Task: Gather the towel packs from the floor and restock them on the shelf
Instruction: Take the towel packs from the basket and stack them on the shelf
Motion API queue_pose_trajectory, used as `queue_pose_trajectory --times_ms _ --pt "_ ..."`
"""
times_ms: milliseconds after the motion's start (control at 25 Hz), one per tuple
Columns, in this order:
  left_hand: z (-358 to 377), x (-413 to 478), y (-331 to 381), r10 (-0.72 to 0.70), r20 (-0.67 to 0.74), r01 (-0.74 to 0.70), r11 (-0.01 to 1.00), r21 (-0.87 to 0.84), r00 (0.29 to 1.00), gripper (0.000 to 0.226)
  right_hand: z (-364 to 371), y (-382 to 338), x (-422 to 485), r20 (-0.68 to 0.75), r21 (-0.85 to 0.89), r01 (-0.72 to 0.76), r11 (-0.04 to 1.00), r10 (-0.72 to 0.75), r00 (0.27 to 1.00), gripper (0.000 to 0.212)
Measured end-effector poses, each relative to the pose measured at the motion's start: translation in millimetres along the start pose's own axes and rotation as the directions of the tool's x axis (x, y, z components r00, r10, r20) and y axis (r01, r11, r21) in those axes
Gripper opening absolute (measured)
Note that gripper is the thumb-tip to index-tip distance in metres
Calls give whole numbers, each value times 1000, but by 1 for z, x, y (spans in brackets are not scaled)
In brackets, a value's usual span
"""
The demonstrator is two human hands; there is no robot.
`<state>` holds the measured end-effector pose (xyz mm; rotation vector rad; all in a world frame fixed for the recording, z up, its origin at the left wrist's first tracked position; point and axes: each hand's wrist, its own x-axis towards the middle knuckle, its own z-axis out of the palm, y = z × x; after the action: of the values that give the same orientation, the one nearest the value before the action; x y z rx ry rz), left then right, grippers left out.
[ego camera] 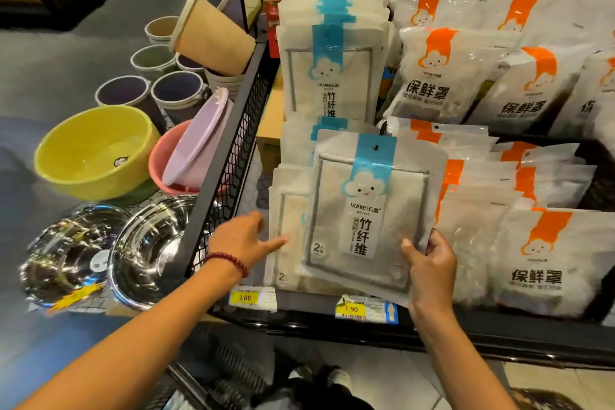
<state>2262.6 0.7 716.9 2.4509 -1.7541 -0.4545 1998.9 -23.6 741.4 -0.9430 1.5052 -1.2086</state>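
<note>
The right hand (431, 268) grips one blue-striped towel pack (362, 210) by its lower right corner, thumb flat on the front face and the other fingers curled around the edge behind it. The pack is tilted a little and sits on top of the front stack of blue-striped packs (286, 243) at the shelf's near edge. The left hand (244, 238) is open and holds nothing; its forefinger is stretched out and its tip touches the front face of that stack, just left of the held pack. A bead bracelet (229, 261) circles the left wrist.

Beyond the fingertips stands a second, taller stack of blue-striped packs (332, 76) (too many edges overlap to count them). To the right of the right hand's knuckles lie orange-striped packs (535, 256), at least seven fronts showing. Below the hands, on the shelf rail (332, 323), are two yellow price tags: one (244, 297) reads 3.00, the other (351, 308) reads 1.90.

Left of the left wrist sit two steel bowls (146, 243), and farther off one yellow basin (93, 153) and one pink basin (166, 156)
</note>
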Motion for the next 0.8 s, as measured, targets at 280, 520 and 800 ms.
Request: queue_pose_trajectory --times_ms 280,520,800 --pt "16 2 -86 -305 -94 306 952 -6 948 96 43 31 0 128 -129 -12 992 29 991 12" --pt "27 1 -93 -342 -128 341 940 -34 931 59 36 56 -19 108 -499 151 854 -111 988 7" --pt "25 0 -92 -324 -147 319 946 -51 935 48 27 49 -12 259 -848 239 474 -24 966 12"
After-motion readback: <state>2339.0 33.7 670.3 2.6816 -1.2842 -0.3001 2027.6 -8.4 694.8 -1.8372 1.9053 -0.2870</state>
